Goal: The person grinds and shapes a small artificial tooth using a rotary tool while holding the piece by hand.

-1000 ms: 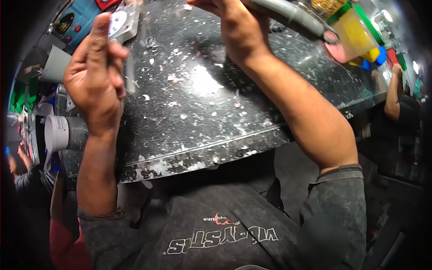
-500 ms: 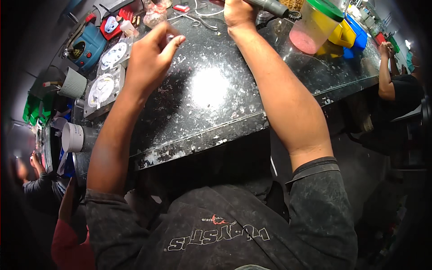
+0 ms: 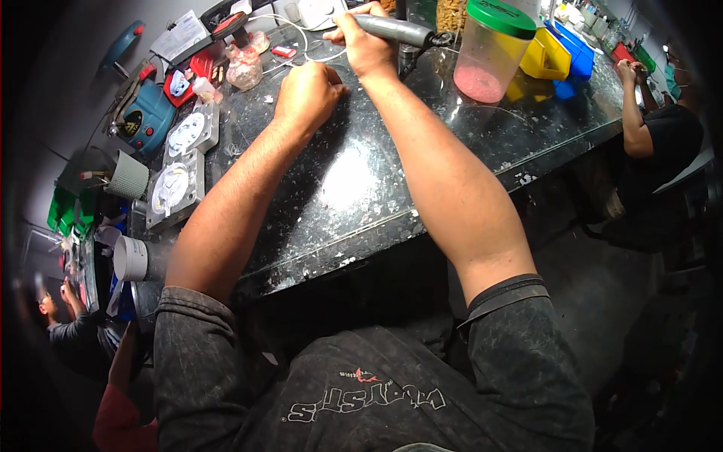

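Note:
My right hand [image 3: 367, 51] is closed around a grey rotary handpiece [image 3: 395, 30], whose cord end points to the right. Beside it, a little nearer and to the left, my left hand [image 3: 307, 94] is curled over the dark bench with its back toward me. Its fingertips are hidden, so what it may hold cannot be made out. A small red piece [image 3: 284, 51] lies just beyond the left hand. Further left are two metal mould halves [image 3: 197, 172] filled with white plaster.
A green-lidded tub with pink powder [image 3: 482, 85] stands right of my hands, near yellow [image 3: 544, 56] and blue bins [image 3: 576, 53]. At left are a blue machine [image 3: 151, 113], a ribbed cup [image 3: 128, 177] and a white tub [image 3: 132, 258]. Another person [image 3: 655, 132] works at far right.
My left hand has moved right toward the right hand, and its thumb has gone out of sight. The right hand has come nearer and left with the handpiece. The whole view has shifted slightly.

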A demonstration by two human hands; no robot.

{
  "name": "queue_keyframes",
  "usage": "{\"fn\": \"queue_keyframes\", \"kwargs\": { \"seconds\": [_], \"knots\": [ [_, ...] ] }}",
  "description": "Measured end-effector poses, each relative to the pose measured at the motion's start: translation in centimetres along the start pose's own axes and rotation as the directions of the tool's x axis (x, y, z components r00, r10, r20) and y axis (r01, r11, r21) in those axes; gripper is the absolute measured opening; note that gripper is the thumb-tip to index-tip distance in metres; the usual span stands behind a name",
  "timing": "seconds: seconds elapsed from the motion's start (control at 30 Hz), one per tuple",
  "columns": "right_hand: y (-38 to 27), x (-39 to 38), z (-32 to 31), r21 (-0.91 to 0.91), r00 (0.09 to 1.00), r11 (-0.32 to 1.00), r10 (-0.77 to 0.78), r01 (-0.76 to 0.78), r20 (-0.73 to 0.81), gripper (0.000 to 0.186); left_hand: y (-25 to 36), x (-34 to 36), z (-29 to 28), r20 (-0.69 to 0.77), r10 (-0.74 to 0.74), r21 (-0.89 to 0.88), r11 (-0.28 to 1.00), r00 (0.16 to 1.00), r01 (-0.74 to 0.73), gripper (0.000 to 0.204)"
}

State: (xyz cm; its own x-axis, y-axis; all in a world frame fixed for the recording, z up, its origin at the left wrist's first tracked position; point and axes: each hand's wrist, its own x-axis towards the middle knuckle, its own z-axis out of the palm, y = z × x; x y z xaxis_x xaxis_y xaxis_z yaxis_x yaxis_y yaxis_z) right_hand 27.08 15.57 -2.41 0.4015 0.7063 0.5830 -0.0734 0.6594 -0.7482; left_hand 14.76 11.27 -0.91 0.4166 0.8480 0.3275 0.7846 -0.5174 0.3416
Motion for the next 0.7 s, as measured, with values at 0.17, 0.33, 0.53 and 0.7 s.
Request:
{"fn": "queue_keyframes", "kwargs": {
  "seconds": [0.17, 0.33, 0.53, 0.7],
  "knots": [
    [-0.5, -0.2, 0.0, 0.002, 1.000, 1.000, -0.003, 0.003, 0.026, 0.018, 0.0, 0.6, 0.3, 0.015, 0.078, 0.109, 0.991, 0.997, -0.079, 0.021],
    [-0.3, 0.6, -0.4, 0.174, 0.999, 0.985, -0.025, 0.017, 0.046, 0.019, -0.9, -0.7, -2.0, 0.030, 0.115, -0.041, 0.993, 0.993, -0.114, 0.020],
    [-3.5, -2.3, 2.7, 0.225, 0.971, 0.974, -0.062, 0.008, 0.232, 0.014, -6.0, -7.6, -7.5, -0.035, -0.153, -0.738, 0.671, 0.988, 0.078, 0.018],
    [-7.8, -6.5, 5.5, 0.245, 0.884, 0.960, 0.002, -0.132, 0.467, 0.019, -7.3, -11.3, -8.9, 0.180, -0.235, -0.981, 0.026, 0.955, 0.191, 0.026]
  ]
}}
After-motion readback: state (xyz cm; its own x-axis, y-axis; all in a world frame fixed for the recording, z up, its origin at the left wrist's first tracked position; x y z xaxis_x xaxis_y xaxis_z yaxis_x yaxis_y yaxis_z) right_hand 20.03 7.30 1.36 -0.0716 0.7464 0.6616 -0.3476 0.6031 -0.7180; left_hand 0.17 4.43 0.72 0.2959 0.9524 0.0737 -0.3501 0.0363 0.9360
